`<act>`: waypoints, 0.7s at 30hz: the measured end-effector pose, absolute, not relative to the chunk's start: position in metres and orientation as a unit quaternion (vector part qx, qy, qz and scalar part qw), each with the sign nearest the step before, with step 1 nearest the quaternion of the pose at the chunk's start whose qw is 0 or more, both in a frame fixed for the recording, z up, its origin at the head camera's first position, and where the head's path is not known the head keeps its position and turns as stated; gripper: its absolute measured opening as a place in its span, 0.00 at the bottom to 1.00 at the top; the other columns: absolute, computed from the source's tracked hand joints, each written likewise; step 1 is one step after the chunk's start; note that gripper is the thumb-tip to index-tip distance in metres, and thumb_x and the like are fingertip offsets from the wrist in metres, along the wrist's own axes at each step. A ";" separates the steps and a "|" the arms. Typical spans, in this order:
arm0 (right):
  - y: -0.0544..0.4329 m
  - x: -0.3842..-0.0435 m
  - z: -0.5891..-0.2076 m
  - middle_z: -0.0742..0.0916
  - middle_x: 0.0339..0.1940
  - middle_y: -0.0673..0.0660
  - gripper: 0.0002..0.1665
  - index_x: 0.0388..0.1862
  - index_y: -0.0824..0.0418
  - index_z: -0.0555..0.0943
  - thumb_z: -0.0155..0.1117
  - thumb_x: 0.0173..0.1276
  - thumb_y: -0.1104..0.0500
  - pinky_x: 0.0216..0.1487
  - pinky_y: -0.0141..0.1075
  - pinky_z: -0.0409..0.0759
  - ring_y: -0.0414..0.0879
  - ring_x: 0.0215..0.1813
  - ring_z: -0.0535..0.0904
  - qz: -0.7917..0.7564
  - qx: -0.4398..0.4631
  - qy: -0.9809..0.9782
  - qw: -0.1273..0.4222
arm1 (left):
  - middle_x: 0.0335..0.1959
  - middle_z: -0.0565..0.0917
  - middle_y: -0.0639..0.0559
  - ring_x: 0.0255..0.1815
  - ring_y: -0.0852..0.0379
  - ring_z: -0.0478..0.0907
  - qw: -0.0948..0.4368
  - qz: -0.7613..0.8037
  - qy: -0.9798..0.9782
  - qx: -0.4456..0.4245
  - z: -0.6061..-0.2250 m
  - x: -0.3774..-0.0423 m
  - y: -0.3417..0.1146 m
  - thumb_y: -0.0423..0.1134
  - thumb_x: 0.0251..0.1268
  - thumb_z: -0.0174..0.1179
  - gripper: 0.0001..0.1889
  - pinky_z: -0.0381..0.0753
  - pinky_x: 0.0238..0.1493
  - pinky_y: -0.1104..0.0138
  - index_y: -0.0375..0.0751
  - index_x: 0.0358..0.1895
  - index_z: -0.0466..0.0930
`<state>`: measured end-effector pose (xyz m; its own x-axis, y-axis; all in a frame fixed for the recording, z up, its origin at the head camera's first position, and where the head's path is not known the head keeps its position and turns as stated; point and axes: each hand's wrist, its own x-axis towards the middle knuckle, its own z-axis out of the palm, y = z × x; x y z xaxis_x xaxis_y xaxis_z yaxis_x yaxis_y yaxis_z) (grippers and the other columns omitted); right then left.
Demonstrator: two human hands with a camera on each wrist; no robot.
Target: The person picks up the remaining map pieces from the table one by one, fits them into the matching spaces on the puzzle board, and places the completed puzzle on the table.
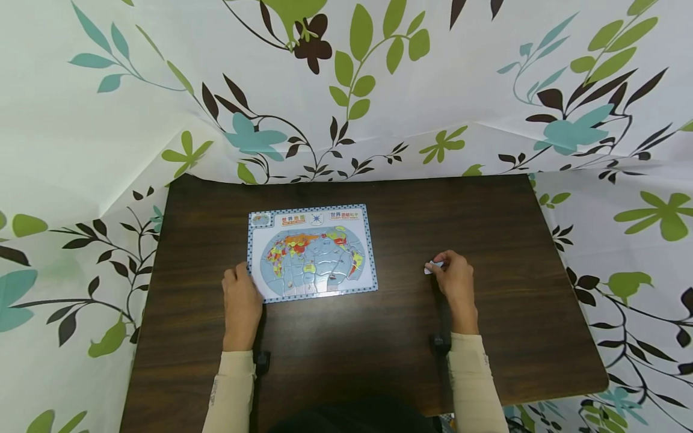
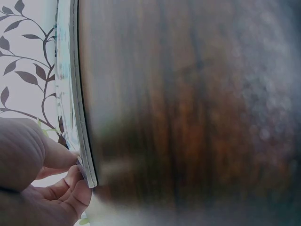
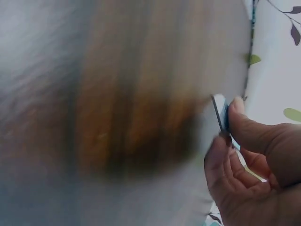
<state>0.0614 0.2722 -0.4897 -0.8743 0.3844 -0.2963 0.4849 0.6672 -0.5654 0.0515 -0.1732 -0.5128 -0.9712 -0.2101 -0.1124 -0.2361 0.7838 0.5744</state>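
Observation:
A world map jigsaw puzzle with a blue checked border lies flat on the dark wooden table, left of the middle. My left hand is at its lower left side. In the left wrist view, the thumb and curled fingers of that hand pinch the edge of the puzzle board near a corner. Off to the right of the board, my right hand holds a small, pale puzzle piece between thumb and fingertips. The right wrist view shows this piece edge-on, tilted, above the table; its printed face is mostly hidden.
The brown wooden table extends on both sides of the puzzle. A white cloth with leaf and flower prints hangs behind the table and at its sides. Dark straps with small devices are on both wrists.

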 end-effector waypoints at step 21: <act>0.204 0.025 -0.467 0.92 0.41 0.64 0.09 0.51 0.65 0.85 0.70 0.75 0.65 0.36 0.31 0.83 0.54 0.39 0.91 -0.452 0.105 0.881 0.089 | 0.57 0.71 0.24 0.57 0.29 0.70 0.016 0.300 0.946 -0.119 -0.513 0.049 -0.173 0.24 0.82 0.49 0.20 0.78 0.55 0.39 0.22 0.71 0.68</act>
<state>0.0247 0.2042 -0.4665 -0.9620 0.1057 -0.2516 0.2660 0.5697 -0.7776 0.0487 -0.1727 -0.5132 -0.9710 -0.2160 -0.1026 -0.2357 0.7912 0.5643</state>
